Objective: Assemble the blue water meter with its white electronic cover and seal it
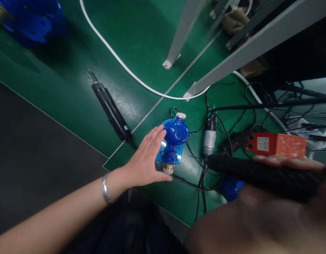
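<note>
A blue water-meter body with brass ends and white caps lies on the green mat, on a small blue plate. My left hand rests against its left side, fingers stretched out together, a metal bracelet on the wrist. My right hand is close to the camera and blurred. It is wrapped round a black electric screwdriver, which points left, its tip just right of the meter.
A second black screwdriver lies to the left. A silver-bodied driver, an orange power box and tangled black cables lie to the right. A white cable and grey frame legs cross the back. A blue valve sits top left.
</note>
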A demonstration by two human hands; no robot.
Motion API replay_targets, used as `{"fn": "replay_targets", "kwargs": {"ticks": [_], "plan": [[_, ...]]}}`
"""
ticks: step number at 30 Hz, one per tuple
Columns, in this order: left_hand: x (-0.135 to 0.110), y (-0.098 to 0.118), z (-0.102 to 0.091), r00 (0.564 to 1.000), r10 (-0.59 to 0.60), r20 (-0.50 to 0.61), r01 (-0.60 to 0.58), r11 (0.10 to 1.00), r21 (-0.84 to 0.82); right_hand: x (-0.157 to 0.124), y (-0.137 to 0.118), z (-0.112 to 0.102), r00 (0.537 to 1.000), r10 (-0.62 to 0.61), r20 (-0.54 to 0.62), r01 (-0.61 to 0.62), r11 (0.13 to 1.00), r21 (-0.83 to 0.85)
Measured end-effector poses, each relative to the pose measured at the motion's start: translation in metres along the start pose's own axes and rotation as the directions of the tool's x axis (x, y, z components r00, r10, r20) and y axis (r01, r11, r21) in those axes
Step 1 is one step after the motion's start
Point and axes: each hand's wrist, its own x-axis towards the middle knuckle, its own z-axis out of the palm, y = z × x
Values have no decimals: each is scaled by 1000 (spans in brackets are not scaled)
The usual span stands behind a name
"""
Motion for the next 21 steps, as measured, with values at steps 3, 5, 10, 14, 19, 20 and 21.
{"fn": "replay_targets", "kwargs": {"ticks": [3,5,10,14,19,20,21], "plan": [[11,-9,-24,901,318,295,-370,919,138,13,25,-18,958,235,166,-222,971,-95],[26,-8,-29,819,380,430,-457,885,88,10,54,-22,806,472,356,-338,862,-378],[55,6,-14,667,440,601,-629,765,137,-18,113,-8,603,652,459,-176,670,-721],[60,14,-3,640,514,571,-755,562,339,-25,122,-7,637,656,403,-179,635,-751],[67,23,-16,726,539,427,-681,475,557,-28,109,-38,610,613,502,-267,756,-598],[69,24,-21,785,517,341,-610,553,567,-33,106,-42,554,601,576,-307,791,-530],[71,25,-25,854,474,216,-508,667,544,-39,104,-43,491,576,654,-347,818,-459]]}}
